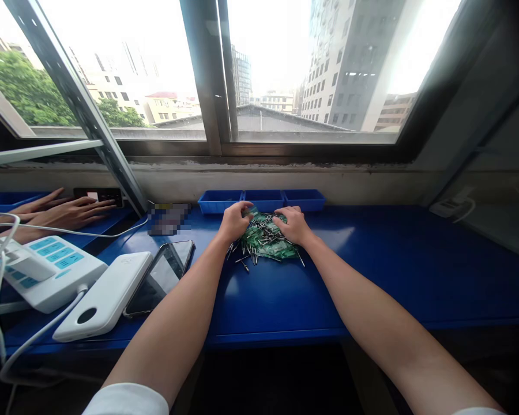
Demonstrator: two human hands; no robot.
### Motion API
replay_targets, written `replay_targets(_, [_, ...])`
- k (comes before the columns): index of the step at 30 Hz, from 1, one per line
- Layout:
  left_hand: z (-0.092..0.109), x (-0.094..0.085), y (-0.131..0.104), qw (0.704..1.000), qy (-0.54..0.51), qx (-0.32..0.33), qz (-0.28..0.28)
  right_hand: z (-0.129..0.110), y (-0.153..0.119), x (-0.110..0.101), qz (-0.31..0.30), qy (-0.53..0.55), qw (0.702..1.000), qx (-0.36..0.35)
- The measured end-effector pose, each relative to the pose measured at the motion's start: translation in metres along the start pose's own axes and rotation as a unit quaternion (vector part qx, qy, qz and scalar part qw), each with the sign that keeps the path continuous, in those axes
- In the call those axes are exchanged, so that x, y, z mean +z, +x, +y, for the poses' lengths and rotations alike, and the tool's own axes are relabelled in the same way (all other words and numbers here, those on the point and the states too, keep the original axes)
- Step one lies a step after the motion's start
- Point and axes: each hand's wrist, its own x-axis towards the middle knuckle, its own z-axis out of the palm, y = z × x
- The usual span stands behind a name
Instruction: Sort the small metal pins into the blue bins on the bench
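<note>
A heap of small metal screw-like pieces point(271, 231) lies loosely on and among green see-through plastic packets point(281, 249) in front of me. At its left side is my left hand point(236, 221), with fingers curled and closed at the raised edge of a green packet. My right hand point(294, 225) rests at the right side of the heap. Its fingers are bent, the thumb stands apart from them, and no held piece shows. Several loose metal pieces point(245, 266) have spilled toward me on the blue tabletop point(277, 308).
Three joined blue bins point(263, 200) stand behind the heap. To the left lie a phone point(162, 276), a white power bank point(106, 294) and a white power strip point(52, 268) with cables. Another person's hands point(64, 216) are beyond a metal post point(119, 161). A window is behind.
</note>
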Motion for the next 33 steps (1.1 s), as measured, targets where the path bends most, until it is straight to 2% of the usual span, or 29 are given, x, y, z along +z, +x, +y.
replay_targets(3, [0.016,0.003,-0.002,0.993,-0.111,0.037,0.002,-0.003,-0.001,-0.001,0.02,0.072,0.997,-0.035])
replay_targets(6, [0.031,0.009,-0.006,0.984,-0.164,0.062,-0.019,-0.006,-0.002,-0.002,0.005,0.153,0.987,-0.048])
replay_targets(8, [0.037,0.012,-0.008,0.982,-0.171,0.074,-0.02,-0.009,-0.003,-0.002,0.015,0.172,0.984,-0.035])
replay_targets(11, [0.039,0.011,-0.01,0.982,-0.152,0.107,0.003,-0.011,-0.003,-0.003,0.073,0.167,0.983,-0.009])
replay_targets(15, [0.036,0.009,-0.01,0.984,-0.12,0.125,0.036,-0.007,-0.001,-0.002,0.147,0.138,0.978,-0.049])
replay_targets(17, [0.034,0.009,-0.009,0.984,-0.135,0.114,0.036,-0.005,0.0,-0.001,0.155,0.126,0.978,-0.062])
replay_targets(22, [0.032,0.015,-0.009,0.979,-0.195,0.067,0.004,-0.008,-0.002,-0.002,0.117,0.05,0.991,-0.032])
replay_targets(24, [0.032,0.015,-0.009,0.977,-0.206,0.045,0.008,-0.01,-0.003,-0.002,0.11,0.031,0.993,-0.037])
replay_targets(26, [0.032,0.015,-0.009,0.978,-0.201,0.026,0.038,-0.011,-0.002,-0.001,0.118,0.037,0.991,-0.047])
replay_targets(29, [0.028,0.011,-0.006,0.986,-0.133,-0.006,0.102,-0.007,-0.001,0.002,0.13,0.045,0.99,-0.038])
replay_targets(33, [0.014,0.006,0.0,0.984,-0.039,-0.07,0.16,-0.002,-0.001,0.004,0.104,0.026,0.994,-0.03])
